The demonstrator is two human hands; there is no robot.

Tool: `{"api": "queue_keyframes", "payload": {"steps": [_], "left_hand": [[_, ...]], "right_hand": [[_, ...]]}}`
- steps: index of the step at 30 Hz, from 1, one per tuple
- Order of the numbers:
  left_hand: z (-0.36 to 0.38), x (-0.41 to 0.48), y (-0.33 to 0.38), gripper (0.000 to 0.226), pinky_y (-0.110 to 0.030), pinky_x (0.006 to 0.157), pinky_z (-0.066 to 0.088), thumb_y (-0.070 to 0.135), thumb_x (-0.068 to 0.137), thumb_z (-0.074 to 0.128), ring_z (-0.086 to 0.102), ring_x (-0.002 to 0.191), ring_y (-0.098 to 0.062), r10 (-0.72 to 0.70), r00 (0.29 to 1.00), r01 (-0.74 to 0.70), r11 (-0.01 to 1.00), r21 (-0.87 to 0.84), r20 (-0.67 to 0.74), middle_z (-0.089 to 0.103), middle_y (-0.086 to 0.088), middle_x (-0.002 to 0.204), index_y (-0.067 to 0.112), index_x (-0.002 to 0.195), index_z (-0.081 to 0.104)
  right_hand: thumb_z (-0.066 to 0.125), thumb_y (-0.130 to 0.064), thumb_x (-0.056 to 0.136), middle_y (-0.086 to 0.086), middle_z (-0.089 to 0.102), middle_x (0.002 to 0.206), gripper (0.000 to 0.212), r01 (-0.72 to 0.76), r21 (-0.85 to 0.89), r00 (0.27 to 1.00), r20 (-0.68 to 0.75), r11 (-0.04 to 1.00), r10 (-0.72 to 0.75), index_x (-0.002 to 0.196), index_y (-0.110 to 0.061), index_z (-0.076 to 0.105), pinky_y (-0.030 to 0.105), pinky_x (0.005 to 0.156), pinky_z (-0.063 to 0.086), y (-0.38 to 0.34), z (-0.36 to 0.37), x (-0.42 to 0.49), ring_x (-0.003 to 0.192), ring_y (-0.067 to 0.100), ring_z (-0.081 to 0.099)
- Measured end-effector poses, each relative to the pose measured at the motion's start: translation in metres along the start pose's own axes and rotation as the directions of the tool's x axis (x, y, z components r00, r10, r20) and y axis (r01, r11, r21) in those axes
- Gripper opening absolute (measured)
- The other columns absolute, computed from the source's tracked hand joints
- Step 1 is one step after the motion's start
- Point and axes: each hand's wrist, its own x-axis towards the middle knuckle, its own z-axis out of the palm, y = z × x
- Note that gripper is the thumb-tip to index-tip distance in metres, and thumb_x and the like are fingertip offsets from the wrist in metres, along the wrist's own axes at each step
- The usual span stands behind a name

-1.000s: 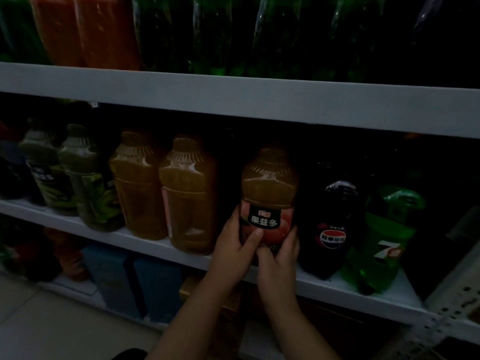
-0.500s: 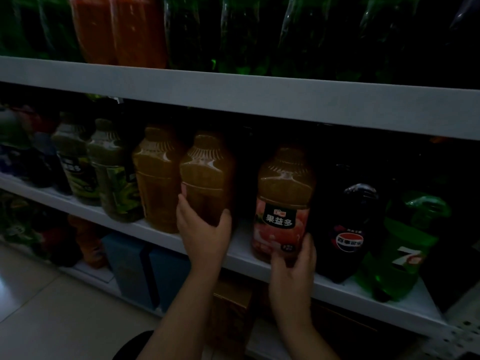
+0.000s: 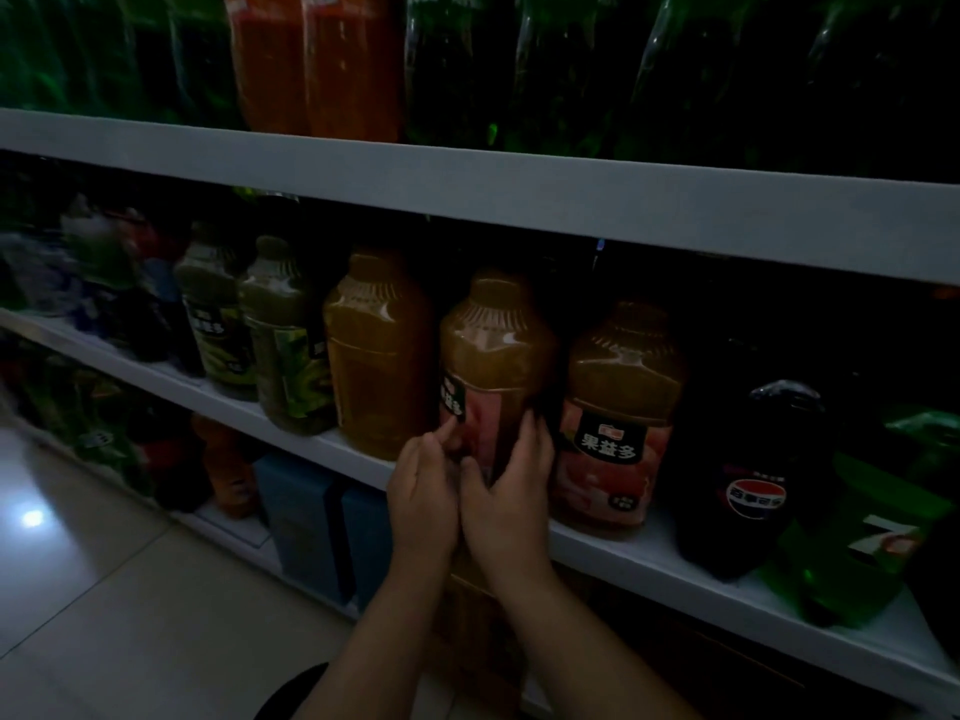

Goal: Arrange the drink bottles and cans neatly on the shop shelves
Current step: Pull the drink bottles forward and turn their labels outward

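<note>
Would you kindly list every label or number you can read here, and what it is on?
"果益多": pink-labelled juice bottle.
"7": green bottle at far right.
Too blurred to read: round logo on the dark cola bottle; turned label on the held bottle; labels on the green juice bottles.

A pale tiled floor [image 3: 104, 605] fills the lower left of the frame, its grout lines running diagonally. A small bright spot of reflected light [image 3: 32, 518] sits on it near the left edge. Just left of centre, low down, two blue box-shaped packs [image 3: 306, 532] stand side by side (their contents cannot be told). To their right, at lower centre, is a brown carton [image 3: 475, 646] — dim and partly hidden. A dark rounded shape [image 3: 291, 693] pokes in at the bottom edge — too dark to identify.
</note>
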Motion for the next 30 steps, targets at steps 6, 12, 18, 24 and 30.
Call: {"api": "queue_keyframes", "payload": {"steps": [6, 12, 18, 24, 30], "left_hand": [[-0.014, 0.041, 0.000, 0.037, -0.016, 0.076, 0.043, 0.027, 0.090, 0.062, 0.051, 0.105, 0.004, -0.082, 0.992, 0.069, 0.989, 0.131, 0.099, 0.052, 0.021, 0.114, 0.038, 0.123, 0.048], [-0.027, 0.054, -0.005, 0.061, -0.008, 0.070, 0.049, 0.021, 0.083, 0.072, 0.058, 0.102, 0.010, -0.111, 0.967, 0.104, 0.994, 0.044, 0.228, 0.059, 0.021, 0.114, 0.035, 0.135, 0.044], [-0.029, 0.058, 0.000, 0.051, -0.015, 0.072, 0.053, 0.024, 0.078, 0.077, 0.060, 0.103, 0.002, -0.094, 0.976, 0.072, 0.991, 0.114, 0.199, 0.059, 0.009, 0.120, 0.040, 0.120, 0.054], [-0.031, 0.062, 0.003, 0.053, -0.014, 0.069, 0.052, 0.029, 0.071, 0.082, 0.062, 0.098, 0.003, -0.125, 0.966, 0.098, 0.987, 0.126, 0.227, 0.064, 0.008, 0.114, 0.038, 0.116, 0.054], [-0.053, 0.082, -0.001, 0.032, -0.014, 0.068, 0.052, 0.049, 0.071, 0.074, 0.065, 0.089, 0.000, 0.034, 0.987, -0.084, 0.943, 0.322, 0.158, 0.068, 0.017, 0.094, 0.044, 0.101, 0.062]], "right_hand": [[0.066, -0.042, 0.083, -0.018, 0.010, 0.151, 0.085, 0.009, -0.130, 0.989, -0.147, 0.992, -0.029, 0.148, -0.031, 0.013, 0.028, 0.098, 0.038, 0.009, 0.014, 0.004, 0.137, 0.011, 0.028], [0.062, -0.028, 0.089, -0.012, 0.013, 0.155, 0.079, 0.026, -0.063, 0.998, -0.052, 0.998, -0.030, 0.150, -0.029, 0.012, 0.027, 0.103, 0.027, 0.022, 0.012, 0.013, 0.138, 0.009, 0.021], [0.051, -0.033, 0.096, -0.010, 0.009, 0.158, 0.078, 0.030, 0.077, 0.985, 0.165, 0.997, -0.043, 0.148, -0.040, -0.006, 0.026, 0.109, 0.020, 0.024, 0.002, 0.022, 0.140, 0.003, 0.015], [0.045, -0.044, 0.093, -0.011, 0.004, 0.158, 0.075, 0.018, 0.103, 0.979, 0.201, 0.995, -0.039, 0.136, -0.056, -0.016, 0.033, 0.112, 0.023, 0.031, 0.006, 0.025, 0.142, 0.009, 0.014], [0.050, -0.045, 0.087, -0.019, 0.004, 0.155, 0.079, 0.076, 0.030, 0.997, -0.036, 0.997, -0.075, 0.141, -0.056, -0.007, 0.041, 0.111, 0.026, 0.030, 0.031, 0.014, 0.139, -0.003, 0.008]]}}
